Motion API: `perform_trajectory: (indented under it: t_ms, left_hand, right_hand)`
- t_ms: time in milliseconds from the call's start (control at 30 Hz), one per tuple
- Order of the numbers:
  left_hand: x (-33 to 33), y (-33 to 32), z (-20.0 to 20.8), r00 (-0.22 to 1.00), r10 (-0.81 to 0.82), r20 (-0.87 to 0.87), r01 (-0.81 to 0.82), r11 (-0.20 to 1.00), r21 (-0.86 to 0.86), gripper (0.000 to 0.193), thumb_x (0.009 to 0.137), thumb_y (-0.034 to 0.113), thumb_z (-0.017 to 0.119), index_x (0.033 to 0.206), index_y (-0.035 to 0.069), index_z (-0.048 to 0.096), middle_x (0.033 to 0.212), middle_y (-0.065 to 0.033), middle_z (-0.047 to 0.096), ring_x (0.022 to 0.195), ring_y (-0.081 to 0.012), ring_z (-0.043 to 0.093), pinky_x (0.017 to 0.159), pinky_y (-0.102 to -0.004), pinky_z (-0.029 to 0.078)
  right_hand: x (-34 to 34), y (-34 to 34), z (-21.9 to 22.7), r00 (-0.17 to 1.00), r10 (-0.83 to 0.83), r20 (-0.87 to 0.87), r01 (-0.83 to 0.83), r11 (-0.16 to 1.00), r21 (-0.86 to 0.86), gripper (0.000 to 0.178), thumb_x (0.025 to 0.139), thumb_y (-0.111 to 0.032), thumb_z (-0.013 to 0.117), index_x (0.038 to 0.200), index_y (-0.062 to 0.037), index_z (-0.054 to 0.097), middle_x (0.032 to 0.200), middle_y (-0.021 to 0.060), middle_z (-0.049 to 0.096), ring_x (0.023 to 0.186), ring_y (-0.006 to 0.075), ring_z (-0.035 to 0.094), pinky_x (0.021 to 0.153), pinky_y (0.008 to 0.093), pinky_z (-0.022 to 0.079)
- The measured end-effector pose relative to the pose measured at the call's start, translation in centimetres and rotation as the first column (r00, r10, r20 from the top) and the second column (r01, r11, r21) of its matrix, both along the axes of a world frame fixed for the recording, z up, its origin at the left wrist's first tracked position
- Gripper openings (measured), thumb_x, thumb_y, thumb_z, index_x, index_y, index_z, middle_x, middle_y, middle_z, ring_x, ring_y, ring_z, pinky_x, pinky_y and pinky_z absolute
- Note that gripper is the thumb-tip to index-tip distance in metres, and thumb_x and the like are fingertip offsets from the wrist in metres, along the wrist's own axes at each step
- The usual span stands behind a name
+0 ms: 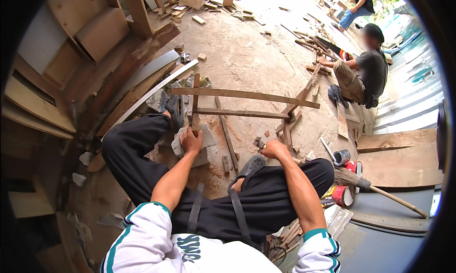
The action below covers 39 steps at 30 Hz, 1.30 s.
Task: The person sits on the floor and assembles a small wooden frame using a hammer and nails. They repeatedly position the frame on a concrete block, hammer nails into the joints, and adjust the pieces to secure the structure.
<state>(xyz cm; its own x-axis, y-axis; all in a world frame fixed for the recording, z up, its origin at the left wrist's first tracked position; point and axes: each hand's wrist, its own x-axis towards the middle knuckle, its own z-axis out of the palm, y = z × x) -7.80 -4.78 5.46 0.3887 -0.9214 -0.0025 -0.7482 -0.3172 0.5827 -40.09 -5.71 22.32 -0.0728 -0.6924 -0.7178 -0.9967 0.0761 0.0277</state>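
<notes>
A wooden frame stands before me, made of a long top slat [247, 95], a lower rail [242, 113], a short left post [195, 99] and a right-hand leg piece [287, 135]. My left hand [191, 141] is closed round the lower end of the left post, over a grey stone block [205, 136]. To the right, my right hand [274, 149] is wrapped round a hammer [260, 142]; its dark head shows beside the fist and the grip is hidden. The hammer is apart from the left post, low beside the frame's right leg.
A person [363, 66] crouches at right, a hand on a plank; another person [358, 9] is farther back. A broom [354, 178] and paint cans [339, 195] lie near my right knee. Wood scraps [192, 2] cover the far ground. Wooden cabinets [90, 31] stand left.
</notes>
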Motion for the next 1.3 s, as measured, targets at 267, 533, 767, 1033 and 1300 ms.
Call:
perform_trajectory:
  t_ms: [267, 533, 767, 1033, 1300]
  left_hand:
    - [0.1, 2.6, 3.7, 0.997, -0.064, 0.032, 0.054, 0.968, 0.245, 0.049, 0.084, 0.043, 0.065, 0.118, 0.007, 0.063, 0.117, -0.02, 0.064, 0.115, -0.0353, 0.056, 0.1, -0.0482, 0.038]
    - [0.4, 0.2, 5.5, 1.0, -0.005, 0.007, 0.002, 0.953, 0.302, 0.041, 0.086, 0.041, 0.063, 0.113, 0.011, 0.067, 0.103, -0.0206, 0.069, 0.102, -0.0412, 0.063, 0.09, -0.0519, 0.046]
    - [1.4, -3.6, 5.2, 0.989, -0.115, 0.096, 0.083, 0.954, 0.289, 0.043, 0.085, 0.041, 0.062, 0.108, 0.005, 0.068, 0.103, -0.0236, 0.069, 0.102, -0.0403, 0.064, 0.092, -0.0506, 0.045]
    - [2.8, -8.3, 5.0, 0.972, -0.205, 0.114, 0.155, 0.928, 0.339, 0.047, 0.079, 0.043, 0.059, 0.103, 0.004, 0.069, 0.097, -0.0244, 0.069, 0.096, -0.0401, 0.066, 0.085, -0.0509, 0.048]
    - [2.4, -7.3, 5.7, 0.998, -0.031, -0.046, 0.041, 0.967, 0.25, 0.068, 0.08, 0.048, 0.059, 0.138, 0.013, 0.052, 0.109, -0.0231, 0.067, 0.102, -0.0399, 0.064, 0.088, -0.0489, 0.049]
  right_hand:
    - [0.4, -0.6, -5.8, 0.933, 0.339, -0.118, -0.329, 0.939, 0.096, 0.034, 0.079, -0.019, 0.062, 0.111, -0.0146, 0.073, 0.121, 0.008, 0.068, 0.113, 0.0234, 0.065, 0.085, 0.0388, 0.055]
    - [2.8, -1.4, -5.0, 0.938, 0.345, -0.028, -0.345, 0.938, -0.031, 0.032, 0.08, -0.018, 0.061, 0.109, -0.0123, 0.074, 0.119, 0.0101, 0.069, 0.111, 0.0248, 0.065, 0.085, 0.0378, 0.055]
    - [2.3, -0.7, -5.1, 0.935, 0.355, -0.014, -0.355, 0.935, -0.016, 0.032, 0.077, -0.016, 0.063, 0.107, -0.011, 0.074, 0.115, 0.0124, 0.07, 0.109, 0.0262, 0.066, 0.085, 0.0389, 0.055]
    - [-0.3, 0.0, -6.8, 0.959, 0.281, -0.03, -0.28, 0.96, 0.022, 0.029, 0.076, -0.02, 0.063, 0.099, -0.0069, 0.074, 0.107, 0.0169, 0.071, 0.103, 0.0302, 0.068, 0.083, 0.0392, 0.055]
    - [-2.2, 2.3, -7.0, 0.987, 0.134, -0.088, -0.137, 0.99, -0.03, 0.033, 0.078, -0.025, 0.062, 0.102, -0.0051, 0.073, 0.107, 0.0184, 0.07, 0.102, 0.033, 0.067, 0.086, 0.0414, 0.054]
